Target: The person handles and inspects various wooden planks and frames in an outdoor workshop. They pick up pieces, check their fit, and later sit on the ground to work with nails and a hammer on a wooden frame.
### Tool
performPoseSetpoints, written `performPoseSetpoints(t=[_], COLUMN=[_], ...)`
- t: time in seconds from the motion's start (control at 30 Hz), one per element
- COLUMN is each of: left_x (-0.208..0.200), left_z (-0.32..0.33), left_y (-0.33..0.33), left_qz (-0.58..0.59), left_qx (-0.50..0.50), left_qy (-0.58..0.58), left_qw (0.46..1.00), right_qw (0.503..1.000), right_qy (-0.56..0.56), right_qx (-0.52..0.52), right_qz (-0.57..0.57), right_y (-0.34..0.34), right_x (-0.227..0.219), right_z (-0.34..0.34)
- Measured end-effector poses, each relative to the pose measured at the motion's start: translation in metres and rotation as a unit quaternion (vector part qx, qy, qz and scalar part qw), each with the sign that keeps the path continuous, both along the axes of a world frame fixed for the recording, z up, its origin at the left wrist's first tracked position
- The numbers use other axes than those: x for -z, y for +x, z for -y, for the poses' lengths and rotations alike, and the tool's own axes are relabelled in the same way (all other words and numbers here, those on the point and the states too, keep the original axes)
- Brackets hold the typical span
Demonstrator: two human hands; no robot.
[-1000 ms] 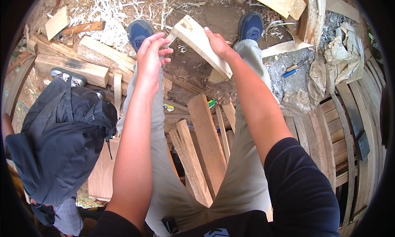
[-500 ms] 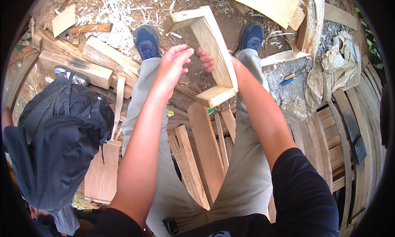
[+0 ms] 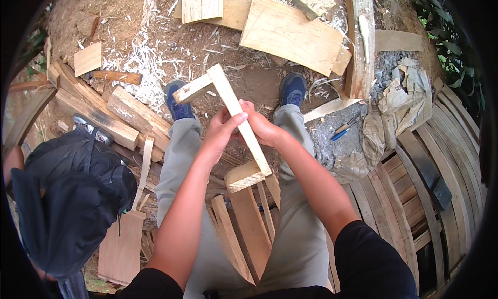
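Note:
A U-shaped piece of joined pale boards [image 3: 252,145] is held up between my knees, its long board seen edge-on. One short end board points left at the top, the other at the bottom. My left hand [image 3: 220,134] is closed on the long board's left side, with the thumb over its edge. On the right side, my right hand [image 3: 261,124] is closed against the same board. Its fingertips are partly hidden behind the wood.
Below the held piece, several narrow boards [image 3: 250,221] lie between my legs. A dark backpack [image 3: 78,169] sits at left beside stacked timber [image 3: 98,117]. Wide planks [image 3: 290,35] and shavings lie ahead. A blue-handled tool [image 3: 340,135], crumpled paper [image 3: 397,99] and curved slats [image 3: 389,195] are at right.
My left hand, apart from the wooden piece before, now grips it. The piece has turned edge-on and moved lower and left in view. My view has shifted, showing more ground ahead.

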State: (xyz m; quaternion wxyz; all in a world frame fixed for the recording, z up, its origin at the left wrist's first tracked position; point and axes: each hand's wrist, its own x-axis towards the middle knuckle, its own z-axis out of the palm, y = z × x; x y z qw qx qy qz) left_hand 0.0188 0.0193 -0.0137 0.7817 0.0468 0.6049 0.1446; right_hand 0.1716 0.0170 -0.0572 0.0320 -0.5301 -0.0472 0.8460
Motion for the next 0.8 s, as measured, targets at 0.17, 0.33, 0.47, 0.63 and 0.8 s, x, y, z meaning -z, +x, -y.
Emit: performPoseSetpoints(t=[0.17, 0.33, 0.47, 0.63, 0.8], left_x=[0.015, 0.017, 0.018, 0.010, 0.014], left_z=[0.000, -0.006, -0.001, -0.004, 0.000], left_y=[-0.008, -0.019, -0.018, -0.009, -0.008], left_qz=[-0.053, -0.107, -0.109, -0.075, -0.062], left_qx=[-0.039, -0.053, -0.033, -0.005, -0.013], left_qy=[-0.017, -0.012, -0.012, -0.036, -0.044], left_qw=[0.998, 0.993, 0.993, 0.997, 0.997], right_qw=[0.863, 0.686, 0.611, 0.621, 0.574], right_qy=[0.305, 0.463, 0.427, 0.362, 0.394], right_qx=[-0.323, -0.236, -0.371, -0.533, -0.565], right_qz=[0.241, 0.510, 0.553, 0.446, 0.443], right_y=[0.039, 0.144, 0.213, 0.226, 0.222], right_x=[0.020, 0.077, 0.111, 0.111, 0.084], right_z=[-0.038, -0.139, -0.195, -0.225, -0.214])
